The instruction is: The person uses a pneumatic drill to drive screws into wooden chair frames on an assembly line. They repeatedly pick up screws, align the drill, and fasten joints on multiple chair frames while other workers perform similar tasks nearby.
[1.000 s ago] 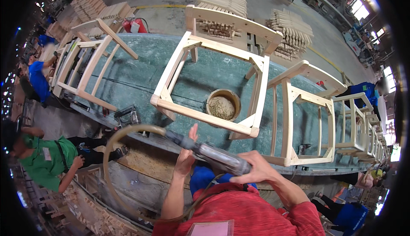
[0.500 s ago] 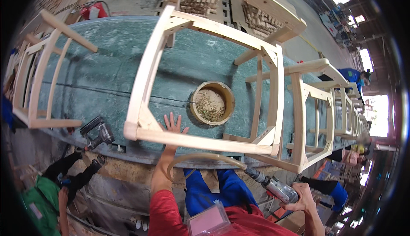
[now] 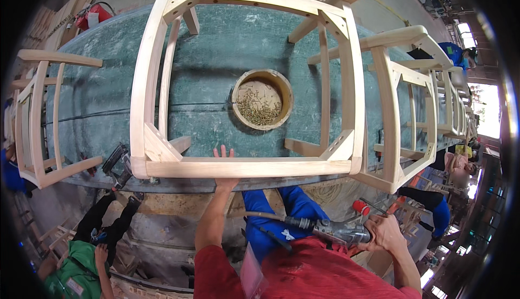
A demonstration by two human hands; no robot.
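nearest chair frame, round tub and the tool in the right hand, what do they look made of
Chair frame: apparently bare wood, pale and matt with faint grain. Round tub: maybe plastic or cardboard, dull tan; unclear. Tool: probably largely metal, its grey body catching glints.

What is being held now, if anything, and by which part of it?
The right hand grips a gray tool by the end away from its hose. The chair rail hides whether the left hand holds anything.
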